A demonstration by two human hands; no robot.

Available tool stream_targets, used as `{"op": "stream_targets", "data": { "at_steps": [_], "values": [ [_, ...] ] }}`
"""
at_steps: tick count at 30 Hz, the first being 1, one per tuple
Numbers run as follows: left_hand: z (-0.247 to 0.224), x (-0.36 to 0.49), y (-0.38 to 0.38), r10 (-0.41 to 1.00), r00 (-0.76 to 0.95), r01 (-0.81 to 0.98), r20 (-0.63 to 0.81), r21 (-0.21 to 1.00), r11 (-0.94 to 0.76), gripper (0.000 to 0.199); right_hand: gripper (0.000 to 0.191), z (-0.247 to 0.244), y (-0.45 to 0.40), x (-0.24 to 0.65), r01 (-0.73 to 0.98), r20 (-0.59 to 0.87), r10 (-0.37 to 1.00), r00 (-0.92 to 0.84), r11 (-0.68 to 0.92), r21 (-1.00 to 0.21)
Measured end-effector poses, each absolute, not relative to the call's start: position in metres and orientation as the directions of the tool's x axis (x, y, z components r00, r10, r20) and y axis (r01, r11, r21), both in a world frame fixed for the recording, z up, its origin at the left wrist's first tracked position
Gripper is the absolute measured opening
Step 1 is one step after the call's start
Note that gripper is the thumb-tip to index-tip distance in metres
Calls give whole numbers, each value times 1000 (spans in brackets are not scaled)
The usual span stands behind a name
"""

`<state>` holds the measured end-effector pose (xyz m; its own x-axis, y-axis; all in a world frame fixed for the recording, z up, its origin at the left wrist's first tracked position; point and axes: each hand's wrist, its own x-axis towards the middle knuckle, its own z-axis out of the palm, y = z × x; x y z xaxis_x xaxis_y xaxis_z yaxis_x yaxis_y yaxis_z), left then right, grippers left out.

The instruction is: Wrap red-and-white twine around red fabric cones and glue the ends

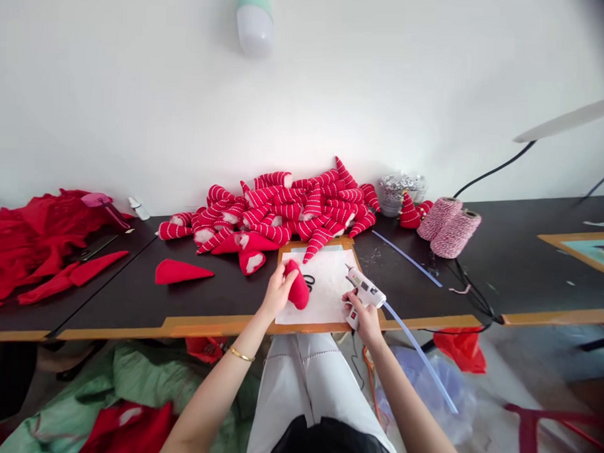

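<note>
In the head view, the left hand (278, 290) hides part of the upper end of the red piece (300, 291), and that piece covers much of the scissors (309, 280), leaving the dark handle loops showing. The right hand (364, 318) covers part of the handle of the glue gun (365, 286). The red cloth (29, 237) is cut off at the left edge, the bulb (254, 30) at the top. The striped cones (283, 209) overlap too much to count.

There is one glue gun, one pair of scissors and two spools (455, 233). Two blue sticks show: one loose (407, 258) on the table (509, 260), one in the back of the gun (421, 359).

The left fingers are curled in on the red piece, gripping its upper end; the rest hangs to the right of that hand, over the paper (329, 307). The right hand is wrapped round the gun's handle. The red piece lies to the left of the right hand and gun, apart from both.
</note>
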<state>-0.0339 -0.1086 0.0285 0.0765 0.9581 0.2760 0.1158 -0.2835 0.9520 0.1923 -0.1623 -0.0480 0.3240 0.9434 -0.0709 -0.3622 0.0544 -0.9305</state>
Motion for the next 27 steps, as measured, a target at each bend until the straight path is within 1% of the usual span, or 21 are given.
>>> {"op": "stream_targets", "data": {
  "at_steps": [3,7,11,15,19,21,23,25,27],
  "values": [
    [19,-13,-109,965,94,124,243,959,-254,49,43,-51,-160,192,-326,-52,951,305,53,-944],
    [15,-5,-112,971,67,132,228,963,-235,52,42,-48,-158,191,-308,-39,958,283,53,-950],
    [16,-9,-111,979,16,97,204,974,-204,45,40,-44,-159,190,-306,-24,961,274,63,-950],
    [17,-7,-110,979,51,24,197,980,-199,37,40,-39,-166,187,-294,-13,963,271,70,-953],
    [18,-1,-109,984,42,-52,170,984,-168,35,41,-24,-186,186,-288,-8,987,160,39,-957],
    [19,2,-109,985,13,-42,173,984,-172,34,39,-10,-198,187,-236,10,995,99,33,-971],
    [19,4,-109,982,-5,-32,189,981,-189,32,37,5,-208,187,-128,28,997,66,36,-991],
    [20,7,-109,980,-9,-76,199,977,-199,31,37,17,-213,186,-9,20,999,35,21,-1000],
    [20,9,-109,982,-9,-146,191,971,-190,33,38,23,-214,183,61,-6,1000,29,-7,-998]
  ]
}}
